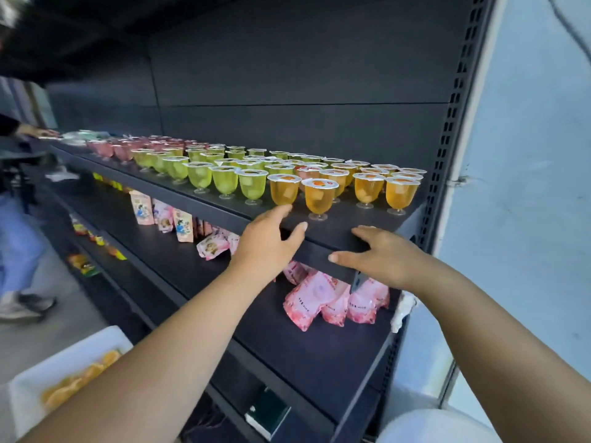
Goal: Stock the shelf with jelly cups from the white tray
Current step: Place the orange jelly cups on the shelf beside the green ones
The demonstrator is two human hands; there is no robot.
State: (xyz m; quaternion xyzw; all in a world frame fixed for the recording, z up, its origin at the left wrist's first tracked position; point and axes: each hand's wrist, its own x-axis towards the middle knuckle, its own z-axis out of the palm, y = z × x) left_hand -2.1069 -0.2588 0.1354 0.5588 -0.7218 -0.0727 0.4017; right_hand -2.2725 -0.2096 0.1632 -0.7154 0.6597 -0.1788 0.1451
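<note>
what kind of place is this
Probably a shop aisle, or a mock-up of one. A long black shelf holds rows of jelly cups grouped by colour, pink snack bags lie on the shelf below, and a white tray of more stock waits at lower left.

Black slotted upright (454, 100), pale blue-white wall (531, 155) beside, grey floor (57, 318) below.

Bare forearms, sleeveless (to frame edge); hands (271, 241) ungloved
</note>
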